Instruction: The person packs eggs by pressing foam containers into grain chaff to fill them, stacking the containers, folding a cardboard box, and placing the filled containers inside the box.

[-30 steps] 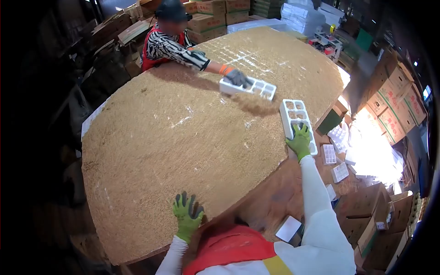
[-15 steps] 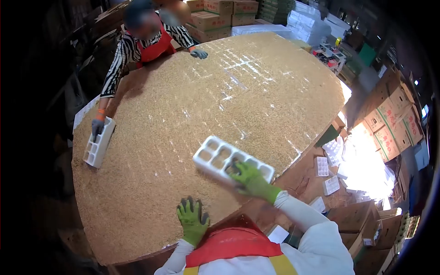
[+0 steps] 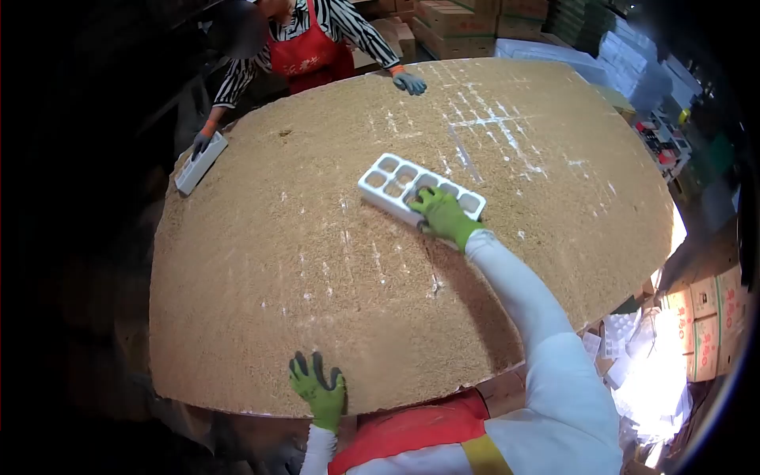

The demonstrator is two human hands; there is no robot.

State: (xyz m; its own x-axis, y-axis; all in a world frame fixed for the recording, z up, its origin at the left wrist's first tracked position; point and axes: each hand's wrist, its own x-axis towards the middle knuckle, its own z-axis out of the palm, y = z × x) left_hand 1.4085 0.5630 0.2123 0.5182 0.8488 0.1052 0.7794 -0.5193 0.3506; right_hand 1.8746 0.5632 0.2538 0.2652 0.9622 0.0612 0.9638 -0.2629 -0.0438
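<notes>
My right hand (image 3: 445, 215), in a green glove, grips a white foam tray (image 3: 384, 201) with two rows of round-cornered compartments. Its fingers reach down into the compartments near the tray's middle, so the fingertips are hidden. Beneath the tray lies a layer of tan, grain-like material (image 3: 237, 317) spread over the big table. Close to the table's near edge, my left hand (image 3: 319, 392) rests with fingers spread and holds nothing. It wears a matching green glove with dark fingertips.
Across the table a co-worker in a red apron (image 3: 305, 59) holds another white tray (image 3: 198, 168) at the left edge. Cartons (image 3: 455, 28) stand behind. To the right are white trays on the floor (image 3: 621, 328) and printed boxes (image 3: 704, 324). Pale lines mark the tan layer.
My right hand has slid the tray away from me, toward the table's middle. The co-worker's tray has moved back toward that person. My left hand stays by the near edge; the camera view has shifted.
</notes>
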